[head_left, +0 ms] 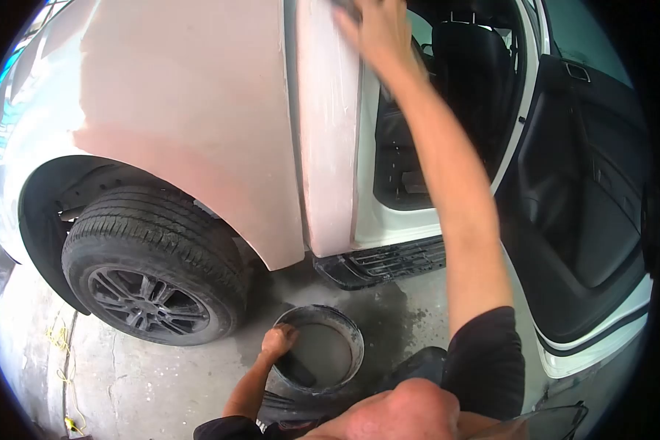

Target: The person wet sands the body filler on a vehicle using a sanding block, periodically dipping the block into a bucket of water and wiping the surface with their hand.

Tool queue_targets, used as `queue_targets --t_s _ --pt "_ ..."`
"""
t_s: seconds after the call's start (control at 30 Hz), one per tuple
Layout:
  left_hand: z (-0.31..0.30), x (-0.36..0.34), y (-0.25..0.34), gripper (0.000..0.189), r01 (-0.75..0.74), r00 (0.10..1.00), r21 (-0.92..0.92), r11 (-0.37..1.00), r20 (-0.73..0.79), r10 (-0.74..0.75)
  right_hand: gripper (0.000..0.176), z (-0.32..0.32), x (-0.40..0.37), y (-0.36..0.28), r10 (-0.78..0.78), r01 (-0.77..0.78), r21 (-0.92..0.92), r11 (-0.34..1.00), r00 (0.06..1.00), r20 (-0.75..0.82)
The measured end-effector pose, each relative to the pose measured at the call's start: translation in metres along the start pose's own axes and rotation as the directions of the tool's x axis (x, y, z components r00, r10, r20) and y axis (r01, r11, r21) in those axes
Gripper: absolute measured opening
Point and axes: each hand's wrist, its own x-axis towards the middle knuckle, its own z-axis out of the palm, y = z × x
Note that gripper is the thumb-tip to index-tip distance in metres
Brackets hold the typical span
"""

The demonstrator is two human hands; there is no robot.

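Observation:
My right hand (380, 33) is raised to the top of a narrow, chalky pink-white body panel (328, 139) beside the door opening. Its fingers are around a small dark block (347, 9) against the panel, partly cut off by the frame's top. Low down, my left hand (279, 339) is closed at the left rim of a round dark bucket (358, 343) with cloudy grey water in it. A dark, elongated shape (295, 369) shows in the bucket just below that hand; I cannot tell whether the fingers hold it.
A wide fender (191, 95) with matte beige and pink patches curves over a black wheel (154, 271) at left. A black side step (389, 264) juts out above the wet concrete floor. The open door (587, 176) stands at right. A yellow cord (66, 374) lies at lower left.

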Motion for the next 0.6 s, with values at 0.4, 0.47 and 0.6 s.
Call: queue_targets --t_s 0.4,0.47,0.6 --pt "0.010 -0.001 -0.014 0.028 -0.062 0.997 0.119 0.991 -0.040 0.068 0.078 -0.021 -0.185 -0.046 -0.187 0.196 -0.013 0.981 0.951 0.246" --pt "0.007 0.002 -0.012 0.028 -0.050 0.999 0.089 0.995 -0.011 0.051 0.066 -0.011 -0.096 -0.038 -0.134 0.139 -0.036 0.990 0.984 0.119" --pt "-0.002 0.002 -0.003 0.027 -0.033 0.999 0.027 0.999 -0.023 0.033 0.060 -0.005 -0.049 -0.055 0.096 -0.095 -0.019 0.995 0.986 0.133"
